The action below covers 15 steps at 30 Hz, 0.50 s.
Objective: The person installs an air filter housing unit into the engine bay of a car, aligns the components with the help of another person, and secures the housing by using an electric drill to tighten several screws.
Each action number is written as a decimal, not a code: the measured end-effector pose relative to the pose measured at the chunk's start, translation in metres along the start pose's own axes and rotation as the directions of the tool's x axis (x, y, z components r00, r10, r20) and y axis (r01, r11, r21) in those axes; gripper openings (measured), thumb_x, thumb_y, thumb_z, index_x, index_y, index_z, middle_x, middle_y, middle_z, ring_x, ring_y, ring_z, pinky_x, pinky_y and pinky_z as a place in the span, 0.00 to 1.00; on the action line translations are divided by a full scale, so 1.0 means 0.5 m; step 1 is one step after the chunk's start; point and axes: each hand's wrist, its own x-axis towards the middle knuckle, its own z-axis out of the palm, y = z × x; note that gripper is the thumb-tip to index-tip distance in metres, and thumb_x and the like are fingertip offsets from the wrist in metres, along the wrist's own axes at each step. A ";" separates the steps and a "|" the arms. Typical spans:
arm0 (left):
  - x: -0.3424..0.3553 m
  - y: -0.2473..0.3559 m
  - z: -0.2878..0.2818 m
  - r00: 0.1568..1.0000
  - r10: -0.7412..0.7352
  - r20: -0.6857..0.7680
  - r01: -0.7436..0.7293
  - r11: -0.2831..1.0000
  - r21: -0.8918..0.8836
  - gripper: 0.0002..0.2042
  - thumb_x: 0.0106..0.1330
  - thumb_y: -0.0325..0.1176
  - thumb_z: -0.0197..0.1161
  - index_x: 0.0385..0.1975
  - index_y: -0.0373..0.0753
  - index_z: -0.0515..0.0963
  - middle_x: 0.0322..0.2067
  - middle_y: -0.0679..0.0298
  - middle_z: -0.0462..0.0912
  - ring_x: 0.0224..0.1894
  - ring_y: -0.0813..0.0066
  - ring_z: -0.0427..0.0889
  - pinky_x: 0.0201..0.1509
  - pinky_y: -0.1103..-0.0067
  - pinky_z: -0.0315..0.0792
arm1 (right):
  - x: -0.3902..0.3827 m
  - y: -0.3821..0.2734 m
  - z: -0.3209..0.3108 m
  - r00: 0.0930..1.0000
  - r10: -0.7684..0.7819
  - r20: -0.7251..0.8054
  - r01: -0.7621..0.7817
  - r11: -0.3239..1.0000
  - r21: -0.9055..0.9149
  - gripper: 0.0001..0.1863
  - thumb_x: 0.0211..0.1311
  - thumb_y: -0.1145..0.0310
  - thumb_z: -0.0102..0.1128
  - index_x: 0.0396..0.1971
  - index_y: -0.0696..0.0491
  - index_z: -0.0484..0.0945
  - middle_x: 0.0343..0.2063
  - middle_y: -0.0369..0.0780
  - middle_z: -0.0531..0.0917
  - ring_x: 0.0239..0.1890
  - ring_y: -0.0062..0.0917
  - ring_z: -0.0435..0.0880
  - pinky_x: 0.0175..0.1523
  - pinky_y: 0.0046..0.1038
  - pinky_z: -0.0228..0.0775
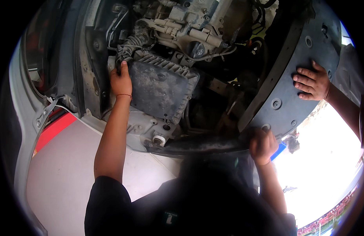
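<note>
My left hand (121, 83) is closed at the left edge of a dusty black air filter box (160, 88), near a corrugated hose (136, 40). Its thumb points away from me. A dark piece shows between thumb and fingers, but its kind is unclear. On the right, my right hand (263, 146) is closed, slightly blurred, at the near end of a dark grey panel (282, 84) with round fastener holes. It rests close to one fastener hole (266, 126). Anything in its fingers is hidden.
A co-worker's hand (312, 82) lies spread on the panel at the right. Dusty engine parts (193, 19) and a black cap (195, 50) fill the far middle of the bay. The light fender (139, 129) runs along the near side, with a white-rimmed round cap (158, 140).
</note>
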 end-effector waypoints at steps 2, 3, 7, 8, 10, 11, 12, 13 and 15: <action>0.011 -0.004 0.008 1.000 0.004 -0.015 -0.003 1.000 0.024 0.32 0.67 0.60 0.59 0.45 0.30 0.80 0.44 0.47 0.84 0.48 0.53 0.83 0.52 0.68 0.74 | 0.007 0.006 0.005 1.000 -0.014 -0.009 0.014 1.000 0.009 0.16 0.42 0.77 0.63 0.36 0.52 0.81 0.26 0.40 0.79 0.24 0.34 0.79 0.28 0.32 0.70; 0.025 -0.033 0.006 1.000 -0.004 -0.021 0.005 0.999 0.045 0.32 0.67 0.61 0.59 0.46 0.30 0.80 0.45 0.47 0.84 0.48 0.53 0.83 0.53 0.68 0.74 | 0.016 0.008 0.007 1.000 -0.017 -0.013 0.017 1.000 0.023 0.16 0.42 0.77 0.63 0.36 0.52 0.81 0.26 0.40 0.79 0.23 0.34 0.79 0.27 0.32 0.70; 0.011 0.005 0.015 0.999 -0.045 0.003 0.045 0.996 0.083 0.31 0.68 0.61 0.58 0.49 0.33 0.79 0.46 0.48 0.84 0.49 0.51 0.83 0.54 0.68 0.73 | 0.009 0.008 0.003 1.000 -0.007 0.015 0.006 0.999 0.047 0.16 0.41 0.76 0.63 0.36 0.51 0.81 0.25 0.39 0.78 0.22 0.33 0.78 0.27 0.32 0.70; 0.010 0.006 0.014 0.999 -0.040 -0.015 0.041 0.994 0.099 0.31 0.68 0.61 0.58 0.49 0.33 0.79 0.45 0.48 0.84 0.49 0.51 0.83 0.54 0.68 0.73 | 0.013 0.012 0.006 1.000 -0.005 0.015 0.005 0.999 0.041 0.16 0.41 0.76 0.63 0.36 0.51 0.81 0.25 0.39 0.78 0.22 0.33 0.78 0.27 0.32 0.70; -0.002 -0.005 0.003 0.998 -0.028 -0.056 0.035 0.991 0.130 0.30 0.68 0.60 0.58 0.49 0.33 0.79 0.45 0.48 0.84 0.49 0.50 0.83 0.54 0.67 0.73 | 0.014 0.016 0.002 1.000 -0.014 0.016 0.013 0.999 0.050 0.17 0.41 0.76 0.63 0.37 0.51 0.81 0.24 0.39 0.78 0.22 0.33 0.77 0.26 0.32 0.69; 0.002 -0.014 0.003 0.998 -0.025 -0.061 0.032 0.992 0.125 0.30 0.68 0.60 0.58 0.49 0.33 0.79 0.45 0.48 0.84 0.49 0.50 0.83 0.54 0.68 0.73 | 0.014 0.012 0.004 1.000 -0.028 0.014 0.027 0.998 0.064 0.17 0.41 0.76 0.63 0.37 0.51 0.81 0.24 0.39 0.78 0.22 0.33 0.77 0.26 0.32 0.69; 0.005 -0.022 0.008 0.997 -0.023 -0.067 0.031 0.992 0.120 0.30 0.67 0.60 0.58 0.48 0.33 0.79 0.44 0.48 0.84 0.49 0.51 0.83 0.54 0.68 0.73 | 0.011 0.013 0.003 0.999 -0.032 0.006 0.031 0.998 0.060 0.17 0.41 0.76 0.62 0.37 0.51 0.81 0.24 0.38 0.77 0.21 0.32 0.76 0.25 0.32 0.69; 0.002 -0.018 0.012 0.997 -0.024 -0.067 0.032 0.993 0.116 0.30 0.67 0.59 0.58 0.48 0.33 0.79 0.44 0.49 0.85 0.49 0.51 0.83 0.54 0.68 0.73 | 0.008 0.013 0.002 0.999 -0.034 0.019 0.032 0.998 0.061 0.17 0.42 0.76 0.62 0.37 0.51 0.81 0.23 0.38 0.77 0.21 0.32 0.76 0.25 0.32 0.68; 0.000 -0.007 0.012 0.996 -0.060 -0.060 0.066 0.992 0.104 0.30 0.67 0.58 0.59 0.49 0.32 0.79 0.44 0.49 0.85 0.49 0.52 0.83 0.54 0.68 0.73 | 0.009 0.014 0.003 0.998 -0.042 0.052 0.038 0.997 0.063 0.17 0.42 0.76 0.61 0.38 0.51 0.80 0.23 0.38 0.76 0.20 0.33 0.76 0.24 0.32 0.68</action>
